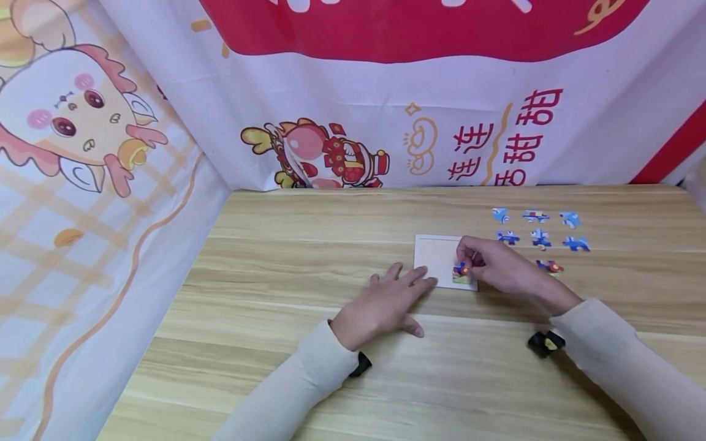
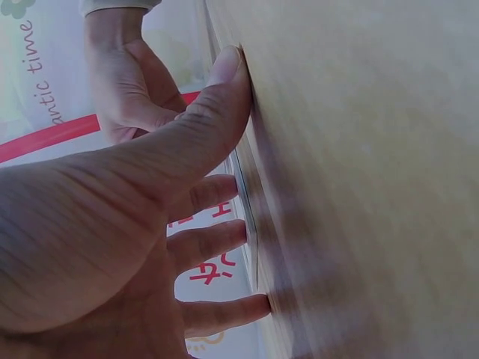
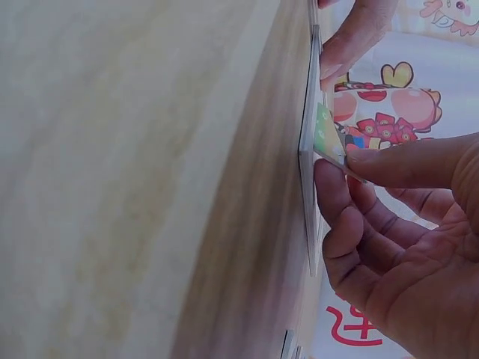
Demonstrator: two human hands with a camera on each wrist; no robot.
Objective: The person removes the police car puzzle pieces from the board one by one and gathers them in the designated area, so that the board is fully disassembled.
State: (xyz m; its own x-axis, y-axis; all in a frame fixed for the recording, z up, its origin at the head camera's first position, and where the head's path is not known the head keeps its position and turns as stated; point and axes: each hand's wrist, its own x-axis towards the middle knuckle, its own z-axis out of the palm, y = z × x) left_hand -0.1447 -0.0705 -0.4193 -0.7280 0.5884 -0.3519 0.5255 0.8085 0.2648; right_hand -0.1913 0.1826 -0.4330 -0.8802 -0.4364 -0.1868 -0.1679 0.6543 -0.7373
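Observation:
A pale, square puzzle tray [image 1: 434, 257] with a raised rim lies on the wooden table. My right hand [image 1: 499, 264] pinches a colourful jigsaw piece [image 1: 461, 274] over the tray's near right corner. In the right wrist view that puzzle piece [image 3: 329, 136] stands tilted, its green edge down by the tray rim [image 3: 308, 142], between thumb and fingers. My left hand [image 1: 383, 304] is spread flat with straight fingers, its fingertips at the tray's near left edge. The left thumb [image 2: 217, 97] is stretched out low over the tabletop.
Several loose jigsaw pieces lie in rows right of the tray, among them a blue piece [image 1: 576, 244] and a red-and-blue piece [image 1: 550, 266]. Printed cloth [image 1: 342, 92] hangs behind the table [image 1: 287, 245] and along its left side.

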